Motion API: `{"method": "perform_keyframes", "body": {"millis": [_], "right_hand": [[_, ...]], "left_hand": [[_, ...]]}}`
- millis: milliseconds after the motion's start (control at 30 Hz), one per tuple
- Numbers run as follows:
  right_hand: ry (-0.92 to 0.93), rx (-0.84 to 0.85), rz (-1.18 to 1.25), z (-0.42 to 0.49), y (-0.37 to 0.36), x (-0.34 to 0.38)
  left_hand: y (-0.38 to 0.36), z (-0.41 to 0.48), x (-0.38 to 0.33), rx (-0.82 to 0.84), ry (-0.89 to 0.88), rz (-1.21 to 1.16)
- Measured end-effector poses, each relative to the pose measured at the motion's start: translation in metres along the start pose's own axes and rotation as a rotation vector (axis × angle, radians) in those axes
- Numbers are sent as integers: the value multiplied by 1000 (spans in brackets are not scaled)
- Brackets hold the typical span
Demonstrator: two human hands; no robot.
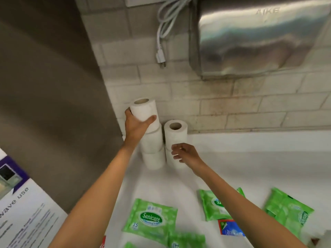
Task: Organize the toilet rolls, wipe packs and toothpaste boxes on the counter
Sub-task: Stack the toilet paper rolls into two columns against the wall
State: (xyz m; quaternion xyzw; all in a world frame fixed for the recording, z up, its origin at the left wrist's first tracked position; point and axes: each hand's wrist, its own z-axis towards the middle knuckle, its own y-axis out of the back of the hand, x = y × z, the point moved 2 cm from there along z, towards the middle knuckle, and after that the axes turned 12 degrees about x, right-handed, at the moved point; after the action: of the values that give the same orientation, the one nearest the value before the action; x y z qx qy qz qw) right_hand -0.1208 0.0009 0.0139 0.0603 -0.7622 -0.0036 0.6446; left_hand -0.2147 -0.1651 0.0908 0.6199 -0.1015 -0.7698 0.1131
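top toilet roll (144, 109) is gripped by the outstretched left hand (136, 125); right hand (185, 153) hovers, fingers loosely released, beside the shorter stack (175, 138).

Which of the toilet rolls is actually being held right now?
The top roll of the taller left stack: the left hand grips its side. The right hand, fingers loose, grips none of the rolls in the shorter stack.

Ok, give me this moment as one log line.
left hand: grips top toilet roll of left stack | right hand: fingers relaxed by right stack, contact unclear | wipe packs: loose on counter
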Motion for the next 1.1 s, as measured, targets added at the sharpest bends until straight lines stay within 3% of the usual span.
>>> {"method": "perform_keyframes", "body": {"millis": [433,900,967,1100], "right_hand": [[-49,18,-13,20,-5,-10],[-52,12,-24,16,-2,-11],[-46,6,-23,14,-1,-10],[-32,-21,-11,-1,6,-9]], "left_hand": [[-12,30,27,-17,12,69],[-13,19,33,90,32,101],[-14,5,30,24,60,82],[-26,-44,23,-170,-64,-64]]}}
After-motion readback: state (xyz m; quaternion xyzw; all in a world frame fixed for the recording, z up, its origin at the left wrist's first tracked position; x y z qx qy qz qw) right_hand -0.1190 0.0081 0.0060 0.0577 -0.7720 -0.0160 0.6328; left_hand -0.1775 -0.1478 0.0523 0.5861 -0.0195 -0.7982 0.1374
